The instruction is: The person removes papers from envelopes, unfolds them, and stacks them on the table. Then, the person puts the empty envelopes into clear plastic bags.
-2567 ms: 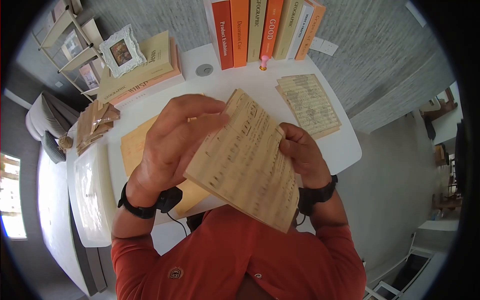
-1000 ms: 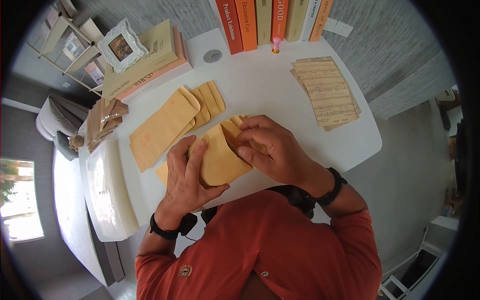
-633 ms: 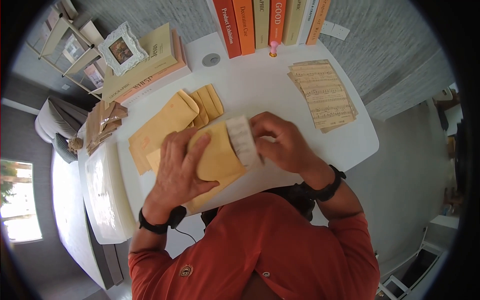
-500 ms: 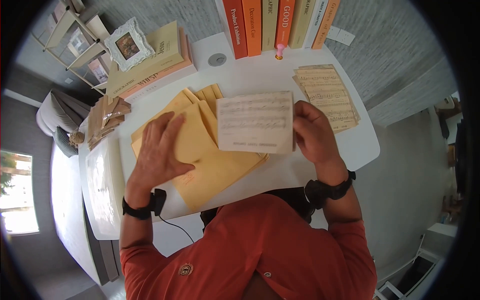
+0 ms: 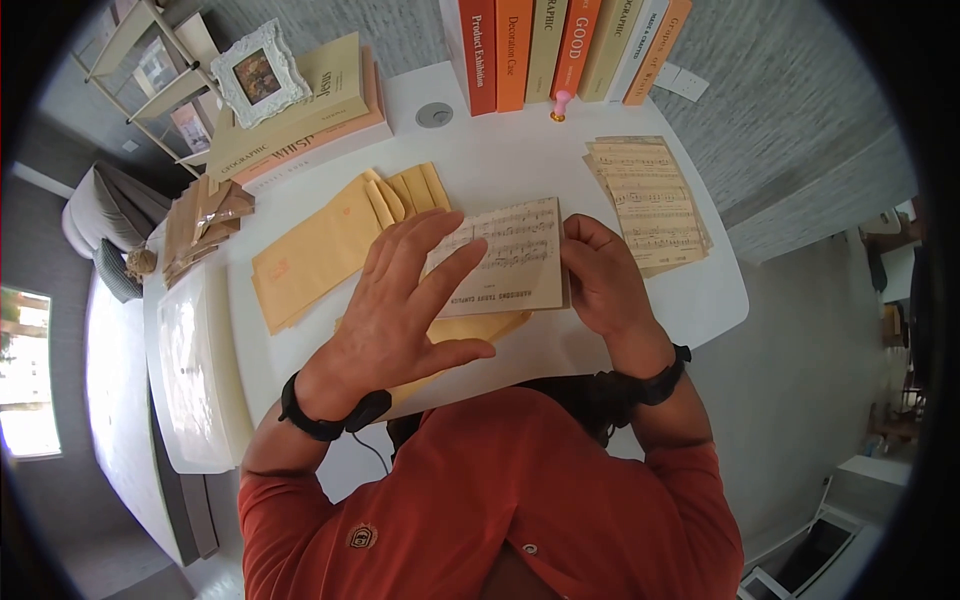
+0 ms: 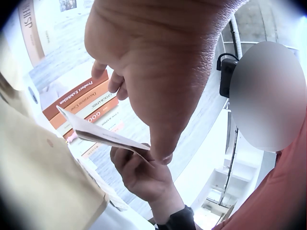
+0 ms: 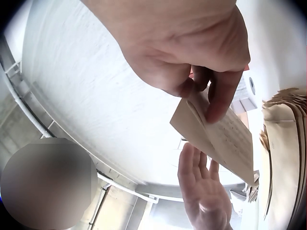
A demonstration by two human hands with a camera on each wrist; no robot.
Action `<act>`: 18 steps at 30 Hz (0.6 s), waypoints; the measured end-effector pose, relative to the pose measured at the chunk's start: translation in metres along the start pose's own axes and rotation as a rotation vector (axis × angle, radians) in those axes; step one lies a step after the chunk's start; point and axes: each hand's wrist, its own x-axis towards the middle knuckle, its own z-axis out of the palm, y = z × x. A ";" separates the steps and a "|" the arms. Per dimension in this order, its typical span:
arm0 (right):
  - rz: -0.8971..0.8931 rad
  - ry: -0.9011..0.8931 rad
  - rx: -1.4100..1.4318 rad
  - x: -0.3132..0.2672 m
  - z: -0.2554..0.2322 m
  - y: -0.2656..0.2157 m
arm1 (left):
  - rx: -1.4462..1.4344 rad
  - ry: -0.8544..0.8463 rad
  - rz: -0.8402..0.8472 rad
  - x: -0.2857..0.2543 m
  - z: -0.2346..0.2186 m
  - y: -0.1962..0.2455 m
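A small bundle of sheet-music paper (image 5: 525,255), printed with staves, is pinched by my right hand (image 5: 608,275) at its right edge, thumb in front. In the right wrist view, the paper (image 7: 230,143) appears as more than one layer, slightly parted near the fingers. My left hand (image 5: 395,305) hovers in front of the bundle's left side, fingers extended and thumb spread, gripping nothing. Beneath the hands, yellow kraft envelopes (image 5: 485,328) lie near the table's front edge, partly hidden by the left hand and the paper.
More kraft envelopes (image 5: 320,250) lie left of centre. Loose sheet music (image 5: 655,205) is at right. Upright books (image 5: 515,55) and a pink-handled stamp (image 5: 561,103) stand at the back. Brown packets (image 5: 205,225) and a clear plastic stack (image 5: 200,370) line the left side.
The right hand drew the sheet-music bundle out of an envelope and lifted it to the right, then shifted slightly left. My left hand left the envelopes and moved right, to the bundle.
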 end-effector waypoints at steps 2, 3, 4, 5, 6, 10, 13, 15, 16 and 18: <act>-0.012 -0.027 -0.072 -0.003 0.007 -0.003 | 0.014 0.023 0.020 0.005 0.004 -0.002; -0.020 -0.037 -0.094 -0.005 0.011 -0.004 | 0.010 0.039 0.026 0.006 0.005 -0.003; -0.029 -0.046 -0.115 -0.007 0.013 -0.005 | 0.006 0.053 0.035 0.007 0.006 -0.004; -0.047 -0.055 -0.146 -0.007 0.013 -0.003 | 0.002 0.068 0.044 0.008 0.007 -0.005; -0.063 -0.064 -0.177 -0.007 0.012 -0.001 | 0.004 0.079 0.019 0.008 0.007 -0.006; -0.060 -0.107 -0.208 -0.015 0.014 -0.004 | 0.067 0.130 -0.059 0.005 0.005 -0.007; -0.079 -0.158 -0.229 -0.021 0.013 -0.005 | 0.102 0.123 -0.041 0.006 -0.003 -0.010; -0.078 -0.162 -0.238 -0.021 0.011 -0.004 | 0.015 0.130 -0.079 0.005 -0.005 -0.010; -0.080 -0.163 -0.242 -0.021 0.010 -0.003 | -0.073 0.148 -0.132 0.004 -0.005 -0.009; -0.014 -0.164 -0.139 -0.020 0.008 -0.003 | -0.194 0.215 -0.185 0.003 -0.005 -0.003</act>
